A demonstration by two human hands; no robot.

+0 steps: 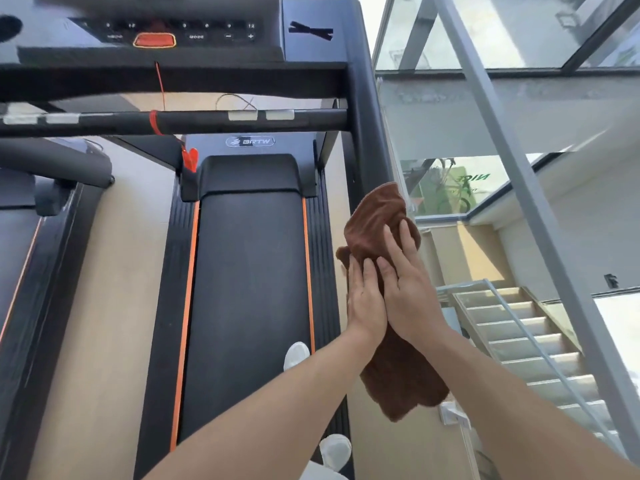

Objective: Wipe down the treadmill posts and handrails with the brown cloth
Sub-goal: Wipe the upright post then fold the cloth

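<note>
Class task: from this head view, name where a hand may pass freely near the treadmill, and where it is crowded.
Free: the belt between its orange stripes, and the wooden floor strip between the two treadmills. Crowded: the right post, where the left hand and right hand press the brown cloth, hard against the glass railing.

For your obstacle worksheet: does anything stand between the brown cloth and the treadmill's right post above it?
Nothing visible does. The brown cloth, pressed flat by the left hand and right hand, already lies against the right post, which runs bare above it.

Both hands, left point(365, 299) and right point(412, 292), press brown cloth point(377, 216) around the post point(367, 126).
</note>
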